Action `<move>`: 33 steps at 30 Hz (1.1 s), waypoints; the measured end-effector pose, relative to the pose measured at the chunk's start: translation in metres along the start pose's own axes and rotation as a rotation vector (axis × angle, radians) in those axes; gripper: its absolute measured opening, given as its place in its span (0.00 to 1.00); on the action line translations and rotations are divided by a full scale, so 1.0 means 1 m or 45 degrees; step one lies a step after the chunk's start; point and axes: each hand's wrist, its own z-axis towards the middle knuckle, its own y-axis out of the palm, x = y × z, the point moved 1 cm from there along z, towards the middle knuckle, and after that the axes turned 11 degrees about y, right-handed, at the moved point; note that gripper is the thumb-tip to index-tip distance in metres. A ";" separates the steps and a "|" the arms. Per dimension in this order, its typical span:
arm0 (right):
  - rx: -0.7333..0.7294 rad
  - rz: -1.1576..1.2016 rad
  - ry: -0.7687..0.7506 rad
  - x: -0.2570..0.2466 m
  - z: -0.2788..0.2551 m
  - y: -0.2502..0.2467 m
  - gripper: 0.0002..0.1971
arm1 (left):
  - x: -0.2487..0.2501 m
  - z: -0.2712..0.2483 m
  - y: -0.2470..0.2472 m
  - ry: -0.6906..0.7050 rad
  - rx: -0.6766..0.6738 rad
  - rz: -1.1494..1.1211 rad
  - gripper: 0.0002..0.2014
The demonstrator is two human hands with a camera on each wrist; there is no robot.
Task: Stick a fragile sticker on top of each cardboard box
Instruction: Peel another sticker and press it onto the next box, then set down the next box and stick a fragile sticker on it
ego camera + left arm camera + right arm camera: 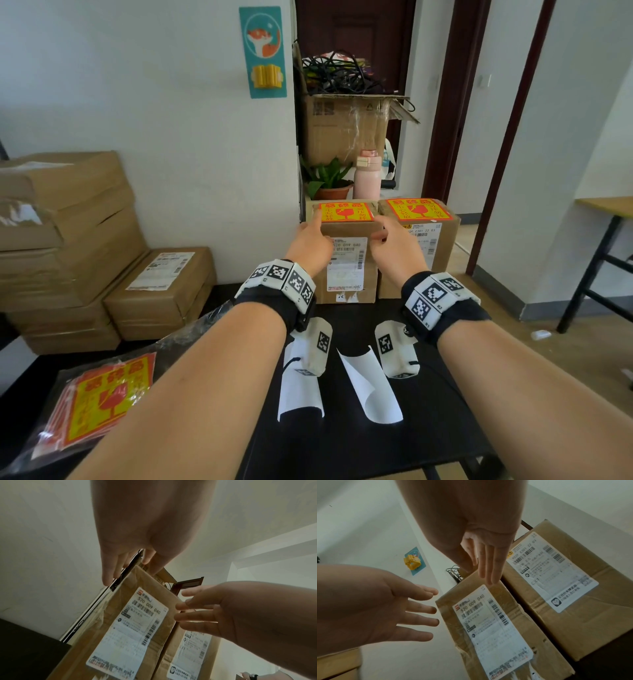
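Observation:
Two cardboard boxes stand side by side at the far end of the black table (342, 445). The left box (346, 229) carries a red and yellow fragile sticker (346, 211) on top, and so does the right box (445, 250), whose sticker (416, 209) lies a little askew. My left hand (313, 229) has straight fingers, and its index finger touches the left edge of the left box's sticker. My right hand (385, 236) hovers by that box's front right corner, fingers straight and spread, holding nothing. A bag of fragile stickers (102, 401) lies at the near left.
Two white backing papers (299, 394) (373, 390) curl on the table under my wrists. Stacked cardboard parcels (68, 240) fill the left side. Behind the boxes are a plant (329, 181), a pink bottle (367, 174) and an open carton of cables (346, 130). A desk (606, 205) stands at right.

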 end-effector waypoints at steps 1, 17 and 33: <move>-0.008 0.005 0.002 -0.002 -0.002 0.000 0.24 | 0.007 -0.006 -0.005 0.001 0.020 0.023 0.26; -0.193 0.134 -0.189 -0.115 -0.054 0.073 0.18 | -0.015 -0.098 -0.183 -0.208 0.679 0.323 0.21; -0.487 0.274 -0.326 -0.271 -0.098 0.180 0.19 | -0.069 -0.164 -0.333 -0.407 1.074 0.552 0.25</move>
